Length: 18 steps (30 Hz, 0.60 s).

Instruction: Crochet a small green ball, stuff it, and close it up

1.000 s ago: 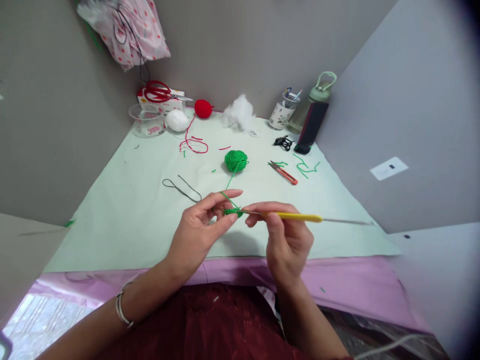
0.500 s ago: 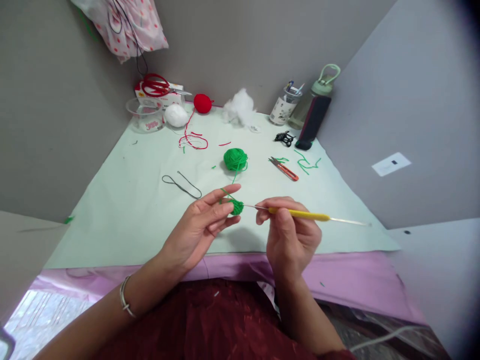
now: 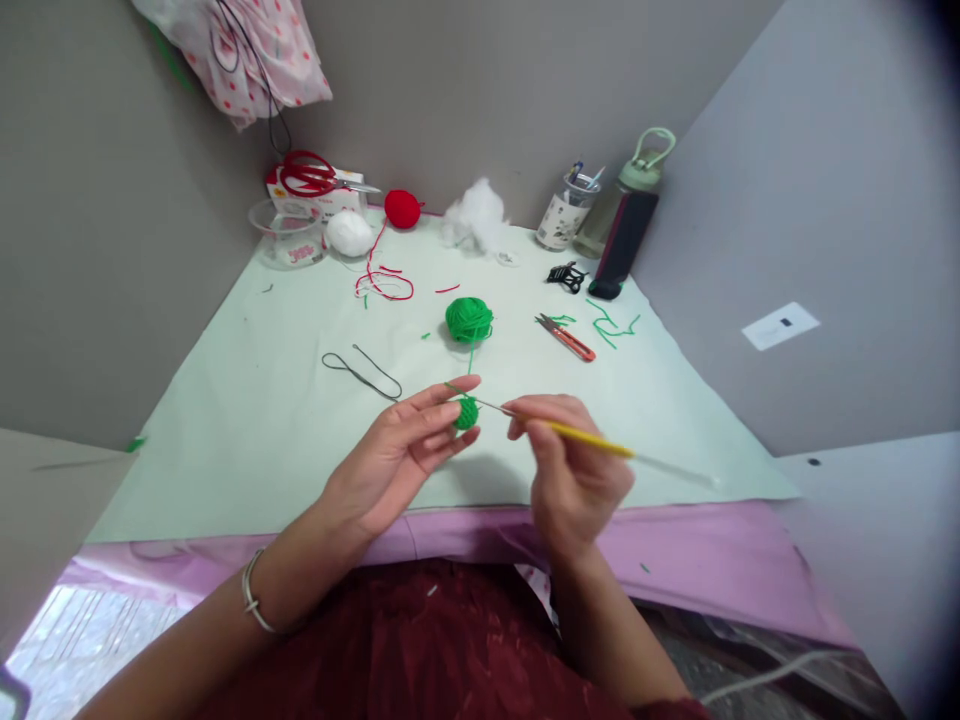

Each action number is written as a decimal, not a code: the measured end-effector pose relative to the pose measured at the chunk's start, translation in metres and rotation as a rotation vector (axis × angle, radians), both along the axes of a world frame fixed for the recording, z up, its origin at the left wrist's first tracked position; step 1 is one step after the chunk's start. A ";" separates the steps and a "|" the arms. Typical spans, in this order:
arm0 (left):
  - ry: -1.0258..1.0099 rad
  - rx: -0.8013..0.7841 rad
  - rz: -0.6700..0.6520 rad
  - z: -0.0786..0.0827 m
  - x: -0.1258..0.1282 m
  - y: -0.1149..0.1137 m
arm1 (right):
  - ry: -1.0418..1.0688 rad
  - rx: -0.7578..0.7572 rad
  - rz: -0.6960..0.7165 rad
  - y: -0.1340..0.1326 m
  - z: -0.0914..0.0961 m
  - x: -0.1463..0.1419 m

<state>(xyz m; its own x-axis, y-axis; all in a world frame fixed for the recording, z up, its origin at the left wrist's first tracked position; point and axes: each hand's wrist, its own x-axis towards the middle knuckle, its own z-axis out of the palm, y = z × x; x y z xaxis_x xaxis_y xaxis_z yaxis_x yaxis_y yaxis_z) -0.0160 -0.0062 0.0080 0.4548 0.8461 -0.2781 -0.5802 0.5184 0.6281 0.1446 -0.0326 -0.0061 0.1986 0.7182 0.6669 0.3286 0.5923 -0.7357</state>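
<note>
No readable text or numbers.

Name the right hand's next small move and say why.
Probably catch the green strand with the hook in the right hand: the hook's tip is at the green piece pinched in the left hand, and the strand runs from the ball to that hand.

My left hand (image 3: 397,440) pinches with the thumb (image 3: 444,415), forefinger (image 3: 468,383) extended above the grip, another finger (image 3: 466,440) below; just to its right, my right hand (image 3: 576,470) curls pencil-style.
</note>
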 end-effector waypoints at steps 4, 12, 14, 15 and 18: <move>0.103 0.144 0.061 0.000 0.000 -0.003 | 0.321 -0.224 0.206 0.005 0.003 0.000; 0.313 0.302 0.091 -0.003 -0.002 -0.010 | 0.451 -0.321 0.281 0.005 0.000 0.000; 0.320 0.313 0.106 -0.003 -0.004 -0.010 | 0.480 -0.333 0.312 0.006 0.000 0.000; 0.328 0.320 0.112 -0.003 -0.004 -0.010 | 0.472 -0.324 0.313 0.005 0.001 0.001; 0.378 0.361 0.126 -0.004 -0.006 -0.011 | 0.396 -0.256 0.282 0.003 0.004 0.000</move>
